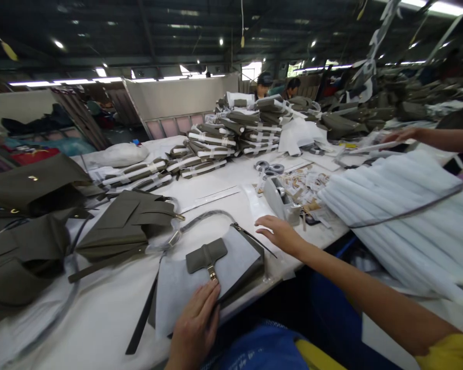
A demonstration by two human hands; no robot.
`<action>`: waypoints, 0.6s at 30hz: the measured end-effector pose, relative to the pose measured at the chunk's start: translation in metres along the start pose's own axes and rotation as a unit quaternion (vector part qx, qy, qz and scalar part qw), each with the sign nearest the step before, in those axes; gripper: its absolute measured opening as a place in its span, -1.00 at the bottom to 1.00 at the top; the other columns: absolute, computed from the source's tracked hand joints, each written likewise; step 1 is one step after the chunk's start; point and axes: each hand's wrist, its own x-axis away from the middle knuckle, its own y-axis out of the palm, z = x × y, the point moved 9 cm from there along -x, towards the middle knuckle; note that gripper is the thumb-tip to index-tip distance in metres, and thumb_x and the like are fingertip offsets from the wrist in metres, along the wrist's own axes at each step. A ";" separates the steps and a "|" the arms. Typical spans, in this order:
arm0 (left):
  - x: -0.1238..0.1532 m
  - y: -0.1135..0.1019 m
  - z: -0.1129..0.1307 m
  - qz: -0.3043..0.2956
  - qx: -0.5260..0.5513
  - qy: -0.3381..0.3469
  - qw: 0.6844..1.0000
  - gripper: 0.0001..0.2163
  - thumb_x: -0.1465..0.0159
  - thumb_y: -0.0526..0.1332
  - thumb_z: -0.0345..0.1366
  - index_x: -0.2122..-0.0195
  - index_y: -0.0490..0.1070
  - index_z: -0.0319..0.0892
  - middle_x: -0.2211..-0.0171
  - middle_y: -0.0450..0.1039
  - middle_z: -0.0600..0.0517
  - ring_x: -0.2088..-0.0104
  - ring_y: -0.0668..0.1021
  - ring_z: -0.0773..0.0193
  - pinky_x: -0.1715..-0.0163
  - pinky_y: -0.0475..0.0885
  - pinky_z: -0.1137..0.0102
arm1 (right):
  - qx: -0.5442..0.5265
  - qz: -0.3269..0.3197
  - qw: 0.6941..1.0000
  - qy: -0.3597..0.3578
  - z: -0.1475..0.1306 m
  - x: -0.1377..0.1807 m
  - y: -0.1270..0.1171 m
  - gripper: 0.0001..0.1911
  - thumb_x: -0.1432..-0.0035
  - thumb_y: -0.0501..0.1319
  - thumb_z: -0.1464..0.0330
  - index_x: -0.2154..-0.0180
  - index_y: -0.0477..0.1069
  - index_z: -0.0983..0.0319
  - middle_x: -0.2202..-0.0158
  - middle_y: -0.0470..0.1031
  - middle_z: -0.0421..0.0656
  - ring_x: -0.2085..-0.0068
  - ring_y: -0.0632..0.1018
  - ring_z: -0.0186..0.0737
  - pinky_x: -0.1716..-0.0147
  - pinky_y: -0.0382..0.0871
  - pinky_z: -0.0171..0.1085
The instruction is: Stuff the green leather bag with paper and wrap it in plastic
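An olive-green handbag [200,277] lies flat at the table's near edge, wrapped in grey-white tissue, its clasp tab [206,255] on top. My left hand [196,324] rests on the bag's near side, fingers stretched out just below the metal clasp. My right hand [280,232] lies flat and open on the table at the bag's right corner, beside its thin strap. A grey tape dispenser [281,201] stands just beyond that hand.
More olive bags [125,226] lie at left, wrapped stacks [231,136] at the back. A pile of white foam sheets [405,216] fills the right. Another person's hand [403,135] reaches in at far right. Tape rolls [270,167] and paper tags lie mid-table.
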 end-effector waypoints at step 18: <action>0.001 0.015 -0.008 0.019 -0.001 0.032 0.999 -0.45 -0.32 0.21 -0.35 -0.32 0.14 -0.12 -0.07 0.45 -0.15 0.02 0.55 0.04 -0.01 0.50 0.13 | 0.057 -0.143 0.988 0.011 -0.036 0.107 -0.005 -0.80 -0.32 0.17 0.41 0.03 0.45 0.24 0.09 0.55 -0.04 0.05 0.53 -0.11 0.00 0.39 -0.18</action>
